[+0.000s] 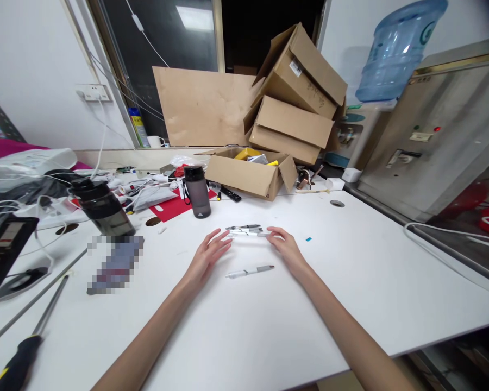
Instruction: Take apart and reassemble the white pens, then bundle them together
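Several pens [244, 227] lie close together, side by side, on the white table [228, 336]. A white pen [248, 233] at the near side of this group spans the gap between my hands. My left hand [207, 254] is at its left end with the fingers spread, and I see nothing held in it. At the right end, my right hand [286, 248] has its thumb and fingers closed around the pen's tip. Another white pen with a grey grip [250, 271] lies by itself, nearer to me, between my forearms.
Behind the pens stand a dark bottle [197, 193] and an open cardboard box [244, 176]. To the left are a black-lidded bottle [104, 209], a blurred-out flat object [118, 266], a screwdriver [24, 353] and cables. A small blue piece [308, 239] lies at right.
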Tool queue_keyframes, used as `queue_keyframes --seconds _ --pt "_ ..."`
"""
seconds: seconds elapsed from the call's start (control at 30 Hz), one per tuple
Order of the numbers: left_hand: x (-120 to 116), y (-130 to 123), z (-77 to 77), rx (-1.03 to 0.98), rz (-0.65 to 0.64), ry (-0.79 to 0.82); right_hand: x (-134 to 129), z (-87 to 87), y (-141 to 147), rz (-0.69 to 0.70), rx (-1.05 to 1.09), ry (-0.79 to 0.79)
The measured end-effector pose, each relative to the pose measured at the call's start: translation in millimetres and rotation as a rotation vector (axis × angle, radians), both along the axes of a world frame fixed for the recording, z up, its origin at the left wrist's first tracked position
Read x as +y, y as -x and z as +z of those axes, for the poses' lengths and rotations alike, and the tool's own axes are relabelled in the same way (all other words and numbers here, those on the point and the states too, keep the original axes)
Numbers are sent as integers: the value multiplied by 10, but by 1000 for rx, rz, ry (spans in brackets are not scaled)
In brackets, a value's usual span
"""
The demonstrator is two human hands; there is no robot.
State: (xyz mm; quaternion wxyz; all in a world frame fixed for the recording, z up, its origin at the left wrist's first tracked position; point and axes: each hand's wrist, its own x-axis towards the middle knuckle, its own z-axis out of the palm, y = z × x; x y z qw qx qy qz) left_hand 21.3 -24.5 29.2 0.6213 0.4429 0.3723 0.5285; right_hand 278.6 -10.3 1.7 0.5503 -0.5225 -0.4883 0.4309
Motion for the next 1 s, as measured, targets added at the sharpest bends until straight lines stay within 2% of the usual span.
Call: queue_keyframes --seconds 0.07,0.17,0.33,0.43,0.5,0.67,0.83,1.0 --pt "-4 -3 2 109 0 -56 -70 75 28 126 -43 -38" --pt "16 14 -50 377 0 -160 -142 151 77 238 -166 -99" --pt "16 27 -117 662 -1 -480 -213 170 109 352 -300 -148" --pt "-4 29 -115 764 -9 -582 -263 147 107 406 -397 -129" --pt "-9 42 -110 813 -6 -604 -292 132 114 407 -504 -132" --pt "-26 76 -63 897 -49 -615 -329 130 171 388 -734 -263" --pt "-94 36 4 986 -67 -603 -354 172 238 320 -820 -313" --pt "-126 -34 -31 1071 -83 -547 -332 115 301 276 -888 -358"
